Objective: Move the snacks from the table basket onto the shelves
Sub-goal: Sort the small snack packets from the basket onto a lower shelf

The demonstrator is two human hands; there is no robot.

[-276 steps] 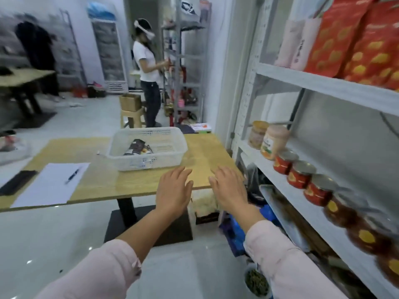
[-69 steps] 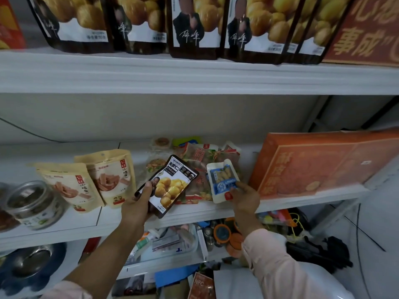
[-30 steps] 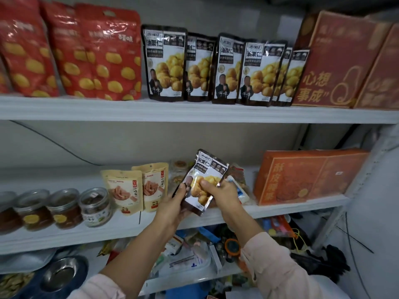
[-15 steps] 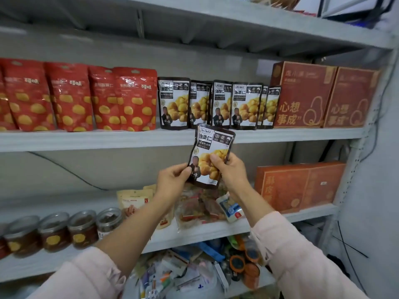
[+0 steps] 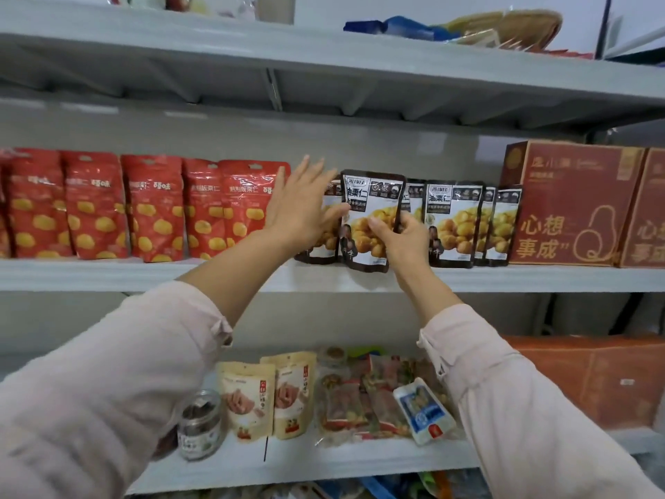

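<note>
Soft, even daylight-white in here, fairly bright, no hard shadows anywhere. Sharpest spot is around the right grip (image 5: 399, 239): the print on the dark pouch (image 5: 372, 210) reads cleanly, with just a faint sheen. Left of the grip, the red bags (image 5: 154, 207) flash white glare off their foil. Above it, the upper shelf (image 5: 324, 91) is grey with shade underneath. Up and right, the wall (image 5: 640, 19) nearly washes out. Below the grip, the sleeves (image 5: 90, 408) smear soft, and the shelf lines bow towards the edges.
</note>
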